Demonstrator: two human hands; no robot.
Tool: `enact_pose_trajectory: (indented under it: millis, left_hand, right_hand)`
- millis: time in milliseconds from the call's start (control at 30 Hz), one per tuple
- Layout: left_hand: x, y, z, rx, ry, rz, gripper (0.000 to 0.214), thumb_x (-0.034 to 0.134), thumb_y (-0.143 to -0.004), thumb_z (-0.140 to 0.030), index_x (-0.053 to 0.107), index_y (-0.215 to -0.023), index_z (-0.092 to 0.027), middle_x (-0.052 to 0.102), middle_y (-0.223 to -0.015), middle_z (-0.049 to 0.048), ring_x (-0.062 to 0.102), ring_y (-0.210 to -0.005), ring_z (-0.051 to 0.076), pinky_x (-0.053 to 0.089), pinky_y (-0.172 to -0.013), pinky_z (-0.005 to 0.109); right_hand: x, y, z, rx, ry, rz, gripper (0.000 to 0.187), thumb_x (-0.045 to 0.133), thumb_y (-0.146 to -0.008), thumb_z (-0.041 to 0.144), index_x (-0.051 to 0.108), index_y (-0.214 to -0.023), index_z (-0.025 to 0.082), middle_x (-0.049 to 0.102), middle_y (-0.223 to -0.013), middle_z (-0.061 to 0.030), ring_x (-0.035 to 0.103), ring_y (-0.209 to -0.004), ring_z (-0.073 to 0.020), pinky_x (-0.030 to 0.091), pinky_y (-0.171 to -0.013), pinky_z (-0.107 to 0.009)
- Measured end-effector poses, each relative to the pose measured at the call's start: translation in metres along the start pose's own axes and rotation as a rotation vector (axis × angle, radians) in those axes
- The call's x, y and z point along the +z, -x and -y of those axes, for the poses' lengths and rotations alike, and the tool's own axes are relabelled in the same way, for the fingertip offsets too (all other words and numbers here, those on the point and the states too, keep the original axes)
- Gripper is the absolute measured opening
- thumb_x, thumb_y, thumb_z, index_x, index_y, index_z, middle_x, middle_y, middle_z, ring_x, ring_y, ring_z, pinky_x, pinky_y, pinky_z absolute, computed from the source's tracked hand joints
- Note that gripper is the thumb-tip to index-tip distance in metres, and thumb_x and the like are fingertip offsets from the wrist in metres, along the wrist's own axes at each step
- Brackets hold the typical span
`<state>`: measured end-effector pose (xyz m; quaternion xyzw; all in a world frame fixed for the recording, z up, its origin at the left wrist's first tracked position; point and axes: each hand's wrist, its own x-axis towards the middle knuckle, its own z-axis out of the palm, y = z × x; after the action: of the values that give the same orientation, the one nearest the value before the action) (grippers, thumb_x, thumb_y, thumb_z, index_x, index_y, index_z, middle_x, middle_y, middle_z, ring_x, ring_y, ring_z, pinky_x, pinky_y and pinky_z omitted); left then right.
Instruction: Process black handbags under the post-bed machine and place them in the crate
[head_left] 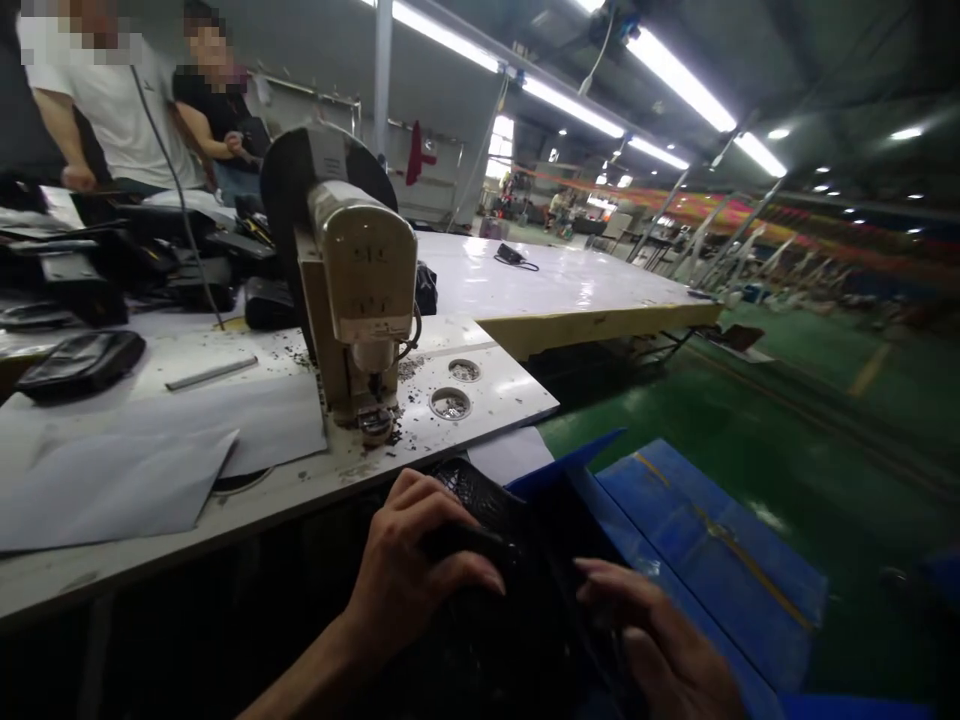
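Observation:
A black bag [491,500] with a crocodile-like grain is low in front of me, below the edge of the sewing machine table. My left hand [420,550] is wrapped over its upper left part, thumb pressed on the dark material. On the other side, my right hand [660,640] has its fingers curled at the bag's dark right edge; exactly which part they grip is lost in shadow. Just beyond the hands stands a sewing machine [367,270], its needle area above a post littered with dark scraps.
A blue box [720,540] with a yellow strap lies to the right. Paper sheets [112,490] and a black pouch [79,362] rest on the left tabletop, near a heap of black bags [150,250]. Behind are a long white table [540,290] and two people [124,110].

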<state>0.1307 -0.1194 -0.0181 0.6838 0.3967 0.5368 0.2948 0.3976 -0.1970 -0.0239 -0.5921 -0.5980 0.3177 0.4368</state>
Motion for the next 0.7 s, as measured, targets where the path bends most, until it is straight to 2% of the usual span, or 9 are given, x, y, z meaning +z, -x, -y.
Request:
enact_pose_trajectory:
  millis: [67, 100, 167, 233, 433, 567, 700]
  left_hand:
    - [-0.007, 0.001, -0.004, 0.024, -0.055, -0.027, 0.032, 0.096, -0.066, -0.044, 0.076, -0.082, -0.025, 0.072, -0.082, 0.0007, 0.058, -0.087, 0.023, 0.049, -0.076, 0.034]
    - [-0.012, 0.002, -0.005, 0.015, -0.074, -0.046, 0.03, 0.096, -0.067, -0.043, 0.076, -0.082, -0.025, 0.072, -0.082, 0.0006, 0.058, -0.087, 0.023, 0.049, -0.077, 0.035]
    - [-0.024, 0.005, -0.006, -0.028, -0.114, -0.105, 0.027, 0.093, -0.071, -0.044, 0.076, -0.08, -0.026, 0.072, -0.082, 0.0007, 0.059, -0.087, 0.024, 0.05, -0.077, 0.036]
    - [-0.038, 0.008, -0.006, -0.074, -0.17, -0.182, 0.025, 0.091, -0.074, -0.047, 0.077, -0.079, -0.027, 0.072, -0.083, 0.0014, 0.06, -0.088, 0.025, 0.051, -0.076, 0.037]
    - [-0.066, 0.02, -0.002, -0.157, -0.296, -0.327, 0.02, 0.088, -0.077, -0.047, 0.079, -0.08, -0.029, 0.073, -0.086, 0.0029, 0.063, -0.093, 0.028, 0.054, -0.08, 0.041]
    - [-0.071, 0.025, 0.007, -0.207, -0.321, -0.374, 0.019, 0.088, -0.075, -0.045, 0.078, -0.078, -0.029, 0.072, -0.089, 0.003, 0.063, -0.096, 0.029, 0.055, -0.085, 0.043]
    - [-0.08, 0.024, 0.011, -0.178, -0.373, -0.315, 0.023, 0.087, -0.078, -0.048, 0.077, -0.082, -0.028, 0.072, -0.091, 0.0036, 0.063, -0.096, 0.029, 0.056, -0.085, 0.043]
  right_hand:
    - [0.017, -0.026, 0.02, -0.055, 0.015, 0.158, 0.044, 0.06, -0.097, 0.055, 0.067, -0.134, 0.032, 0.07, -0.137, -0.0092, 0.065, -0.123, -0.035, 0.052, -0.107, -0.046]
    - [0.028, -0.038, 0.029, -0.067, -0.009, 0.247, 0.045, 0.059, -0.099, 0.052, 0.064, -0.139, 0.032, 0.066, -0.143, -0.0083, 0.062, -0.129, -0.0345, 0.049, -0.111, -0.048]
    - [0.049, -0.057, 0.042, -0.059, -0.081, 0.39, 0.046, 0.056, -0.101, 0.049, 0.059, -0.144, 0.032, 0.062, -0.149, -0.008, 0.059, -0.133, -0.0332, 0.048, -0.113, -0.048]
    - [0.067, -0.068, 0.047, -0.045, -0.117, 0.466, 0.046, 0.053, -0.103, 0.049, 0.059, -0.146, 0.032, 0.062, -0.15, -0.0085, 0.059, -0.135, -0.0333, 0.048, -0.113, -0.049]
    - [0.101, -0.081, 0.04, -0.059, -0.054, 0.569, 0.056, 0.062, -0.099, 0.049, 0.053, -0.152, 0.034, 0.059, -0.155, -0.0067, 0.054, -0.141, -0.0377, 0.038, -0.12, -0.058]
    - [0.12, -0.085, 0.05, -0.169, -0.046, 0.566, 0.047, 0.057, -0.103, 0.041, 0.057, -0.149, 0.031, 0.07, -0.142, -0.0074, 0.067, -0.127, -0.0342, 0.05, -0.109, -0.048]
    - [0.126, -0.089, 0.061, -0.238, -0.012, 0.594, 0.046, 0.048, -0.106, 0.04, 0.056, -0.148, 0.025, 0.078, -0.125, -0.0099, 0.075, -0.11, -0.0327, 0.058, -0.09, -0.04]
